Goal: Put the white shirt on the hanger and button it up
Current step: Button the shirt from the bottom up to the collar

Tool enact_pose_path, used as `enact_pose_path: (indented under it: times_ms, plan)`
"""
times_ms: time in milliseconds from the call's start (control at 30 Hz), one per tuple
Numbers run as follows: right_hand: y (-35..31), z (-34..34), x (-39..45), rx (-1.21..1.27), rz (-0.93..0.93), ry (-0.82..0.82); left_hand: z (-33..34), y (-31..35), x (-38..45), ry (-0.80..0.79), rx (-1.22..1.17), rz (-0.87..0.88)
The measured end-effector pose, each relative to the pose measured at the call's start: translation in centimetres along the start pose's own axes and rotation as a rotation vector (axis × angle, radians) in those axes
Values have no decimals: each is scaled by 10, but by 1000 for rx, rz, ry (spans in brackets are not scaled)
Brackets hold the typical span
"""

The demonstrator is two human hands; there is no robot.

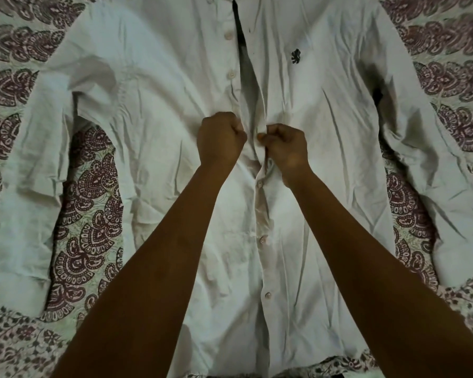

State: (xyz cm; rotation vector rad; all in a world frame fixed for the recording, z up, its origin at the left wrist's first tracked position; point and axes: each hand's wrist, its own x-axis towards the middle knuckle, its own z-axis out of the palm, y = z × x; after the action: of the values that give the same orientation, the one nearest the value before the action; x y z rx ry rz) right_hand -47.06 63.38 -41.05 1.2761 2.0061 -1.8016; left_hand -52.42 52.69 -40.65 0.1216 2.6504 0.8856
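The white shirt [153, 85] lies flat, front up, collar end farthest from me, sleeves spread to both sides. Its lower front is closed by three buttons, the top one [259, 184] just below my hands. Above my hands the front gapes open, with two loose buttons [231, 75] on the left edge. My left hand [220, 139] grips the left front edge at mid-chest with curled fingers. My right hand [286, 148] pinches the right front edge beside it. A small dark emblem [295, 56] marks the right chest. No hanger can be made out.
The shirt rests on a bedspread [90, 192] printed with maroon paisley shapes, showing between sleeves and body and along both sides. A dark shadowed fold sits at the right armpit [377, 94].
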Motion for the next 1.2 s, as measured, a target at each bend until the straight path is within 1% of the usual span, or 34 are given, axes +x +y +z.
enact_pose_path:
  times_ms: [133,233,367,533,667,700,767,833,867,967,1067,1167,1200]
  plan:
    - [5,5,-4,109,5,-31,-2,8,-3,-14,-142,-53]
    - [7,2,-8,186,-20,-72,-1,7,-4,-52,-301,-128]
    - [6,1,-12,223,-48,-83,-4,8,-6,-104,-438,-226]
    - [7,6,-10,105,-52,-10,-5,11,-6,-114,-456,-247]
    - [6,9,-10,22,-101,15,-4,10,-5,-121,-452,-260]
    - [5,8,-9,20,-94,15,-3,9,-4,-121,-446,-257]
    - [5,6,-8,101,-50,-8,-2,6,-3,-120,-432,-262]
    - [2,3,-6,186,-6,-40,0,5,-2,-117,-443,-297]
    - [1,3,-3,181,1,-48,1,5,-3,-111,-458,-312]
    - [4,7,5,53,-45,-26,2,7,-4,-110,-532,-344]
    - [11,9,3,19,-127,-13,3,7,-5,-133,-618,-412]
    - [15,6,0,11,-169,-39,3,6,-1,-170,-595,-427]
    - [14,6,-1,13,-185,-5,2,7,0,-196,-585,-417]
